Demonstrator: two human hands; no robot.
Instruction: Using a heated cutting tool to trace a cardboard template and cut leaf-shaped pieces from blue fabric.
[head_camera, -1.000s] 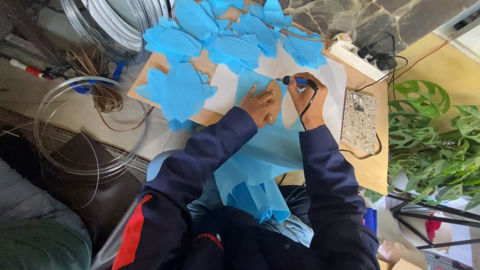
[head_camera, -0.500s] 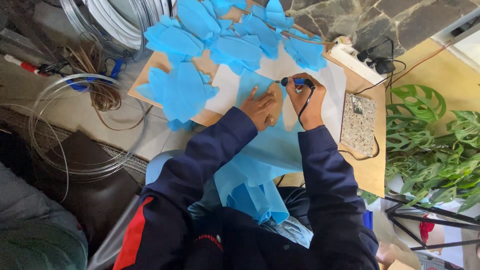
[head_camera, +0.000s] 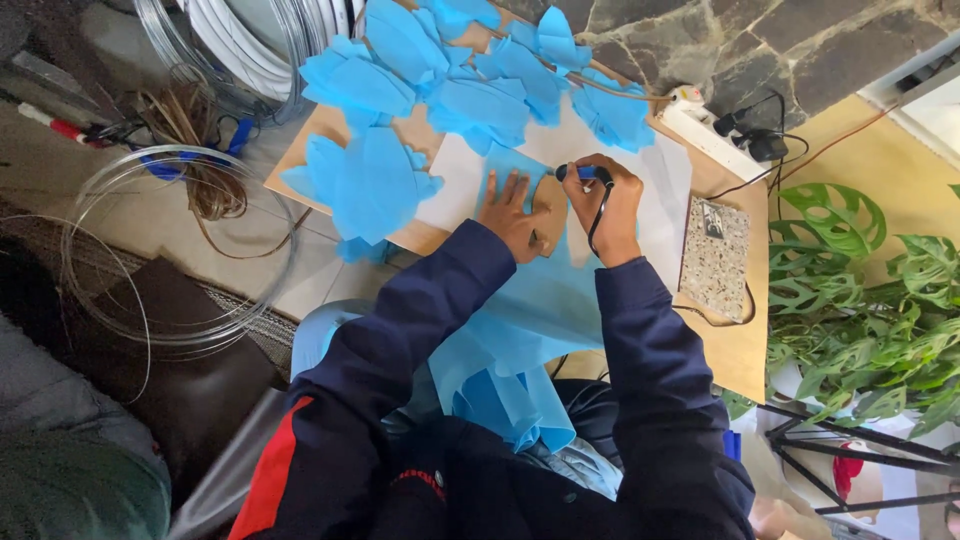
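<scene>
My right hand (head_camera: 606, 208) grips a blue and black pen-shaped corded tool (head_camera: 583, 174), its tip down on a brown leaf-shaped template (head_camera: 549, 200). My left hand (head_camera: 512, 215) lies flat on that template, fingers spread, pinning it onto a sheet of light blue fabric (head_camera: 540, 310). The fabric runs from the wooden board (head_camera: 740, 340) down over my lap. White paper (head_camera: 665, 190) lies under the work area. Several cut blue fabric leaf shapes (head_camera: 375, 180) are heaped at the board's far and left sides.
A speckled grey block (head_camera: 715, 260) sits right of my right hand. A white power strip (head_camera: 705, 125) with black plugs lies by the stone wall. Wire coils (head_camera: 180, 250) and a raffia bundle (head_camera: 195, 150) lie on the floor at left. Green plants (head_camera: 870, 310) stand at right.
Both hands hold the same pose on the template. The view has shifted slightly; the tool tip has barely moved.
</scene>
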